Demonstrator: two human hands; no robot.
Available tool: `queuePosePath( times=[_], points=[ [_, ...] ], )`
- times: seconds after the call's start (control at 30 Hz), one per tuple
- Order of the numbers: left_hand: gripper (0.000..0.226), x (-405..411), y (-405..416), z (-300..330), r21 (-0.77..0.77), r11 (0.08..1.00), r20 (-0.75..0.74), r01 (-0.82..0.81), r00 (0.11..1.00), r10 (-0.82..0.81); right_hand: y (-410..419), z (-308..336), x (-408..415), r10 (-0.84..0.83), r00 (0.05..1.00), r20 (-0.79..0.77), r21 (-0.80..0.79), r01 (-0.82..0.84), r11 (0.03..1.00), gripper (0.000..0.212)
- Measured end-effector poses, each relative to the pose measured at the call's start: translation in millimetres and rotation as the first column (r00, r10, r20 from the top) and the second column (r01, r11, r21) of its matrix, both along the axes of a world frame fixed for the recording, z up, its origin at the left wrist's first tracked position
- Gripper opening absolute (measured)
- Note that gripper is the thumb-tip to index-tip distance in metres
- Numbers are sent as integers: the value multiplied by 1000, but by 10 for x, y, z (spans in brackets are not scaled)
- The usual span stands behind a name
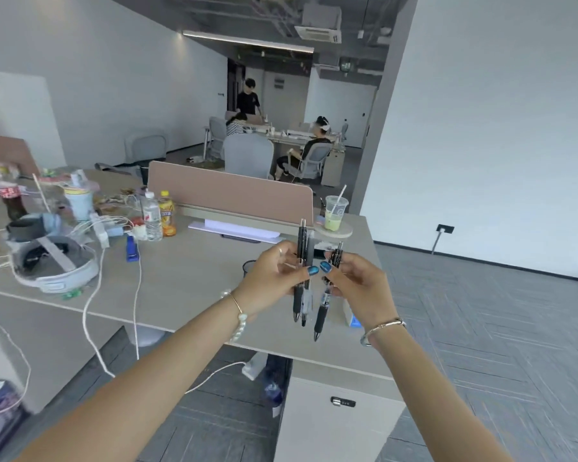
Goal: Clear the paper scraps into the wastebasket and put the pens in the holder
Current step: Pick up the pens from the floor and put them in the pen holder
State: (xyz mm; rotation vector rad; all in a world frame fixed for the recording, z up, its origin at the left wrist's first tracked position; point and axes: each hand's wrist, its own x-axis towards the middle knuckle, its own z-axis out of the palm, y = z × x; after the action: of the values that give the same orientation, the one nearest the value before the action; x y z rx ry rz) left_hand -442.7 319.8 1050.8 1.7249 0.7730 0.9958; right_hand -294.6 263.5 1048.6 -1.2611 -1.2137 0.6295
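Note:
My left hand (274,278) grips two black pens (301,248) upright, tips down, above the desk. My right hand (357,288) pinches a third black pen (324,308) just to the right of them, also tip down. The two hands nearly touch at the thumbs. A dark mesh pen holder (248,266) stands on the desk behind my left hand, mostly hidden by it. No paper scraps show on the desk, and no wastebasket is in sight.
The desk (187,271) carries a blue stapler (132,250), bottles (153,216), white cables and a grey headset (52,261) at left. A cup with green drink (335,213) stands by the pink divider (231,195). A small blue-and-white box (351,316) sits under my right wrist. A white cabinet (337,421) is below.

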Motion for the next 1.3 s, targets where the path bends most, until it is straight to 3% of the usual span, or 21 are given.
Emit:
queuePosePath(
  times=[0.13, 0.33, 0.57, 0.77, 1.03, 1.3],
  points=[
    [30, -134, 536, -113, -34, 999, 19, -24, 1000, 24, 520, -107, -120, -2, 998, -65, 0, 2, 1000, 22],
    [16, -17, 1487, -475, -139, 988, 93, -74, 992, 88, 1557, -424, 59, -85, 981, -172, -36, 80, 996, 15],
    [32, 106, 2679, -961, -230, 941, 88, -250, 957, 276, 2909, -887, 372, -56, 959, -278, -99, 29, 995, 14],
    [18, 78, 3512, -1511, -319, 870, 60, -376, 908, 414, 3837, -1435, 403, -157, 927, -342, -207, 89, 974, 14],
    [17, 180, 4472, -2151, -369, 860, 27, -352, 921, 389, 4588, -2059, 320, -408, 865, -292, -304, 320, 897, 16],
    [17, 262, 4774, -2715, -482, 829, 22, -284, 942, 335, 4754, -2570, 201, -556, 814, -167, -436, 445, 783, 16]
  ],
)
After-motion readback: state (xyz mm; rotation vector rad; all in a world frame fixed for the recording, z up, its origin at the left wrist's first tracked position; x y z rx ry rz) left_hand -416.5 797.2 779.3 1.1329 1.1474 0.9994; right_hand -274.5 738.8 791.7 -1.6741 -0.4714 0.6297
